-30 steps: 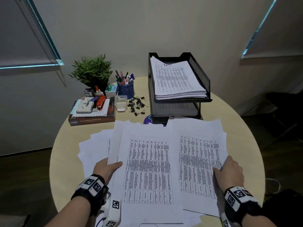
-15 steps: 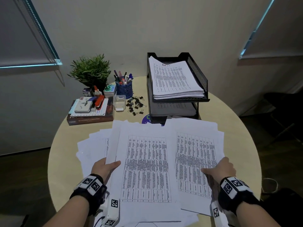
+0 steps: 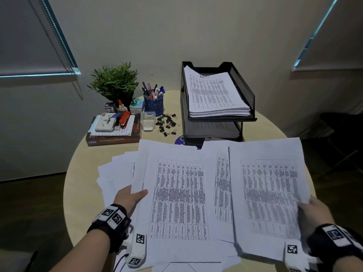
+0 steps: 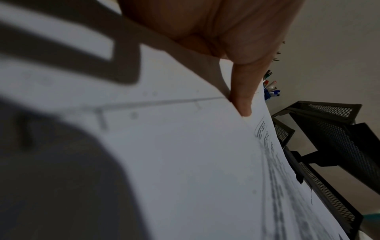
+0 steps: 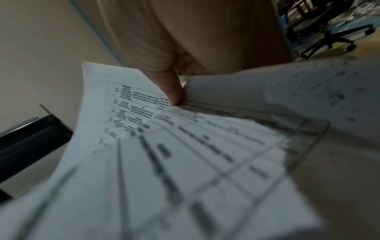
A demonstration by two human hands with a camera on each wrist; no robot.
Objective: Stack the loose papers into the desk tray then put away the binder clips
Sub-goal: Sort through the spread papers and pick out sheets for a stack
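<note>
Loose printed papers [image 3: 176, 193] lie fanned over the near half of the round table [image 3: 84, 183]. My left hand [image 3: 137, 193] holds the left edge of the middle sheets, thumb [image 4: 240, 100] on top, fingers hidden beneath. My right hand [image 3: 303, 205] pinches a sheaf of sheets [image 3: 269, 193] at its right edge, thumb [image 5: 172, 91] on the print, and the sheaf is raised off the pile. The black mesh two-tier desk tray [image 3: 243, 89] stands at the back with a paper stack [image 3: 214, 95] in its top tier. Several black binder clips [image 3: 167, 124] lie scattered left of the tray.
A small clear plastic box [image 3: 148, 120] sits beside the clips. Behind it stand a blue pen cup [image 3: 154, 104] and a potted plant [image 3: 115, 83]. A book [image 3: 114, 139] with stationery piled on it lies at the back left. The table's edge curves close on both sides.
My right hand has swung out to the right and lifted a sheaf of sheets away from the pile. My left hand has kept its hold on the left edge.
</note>
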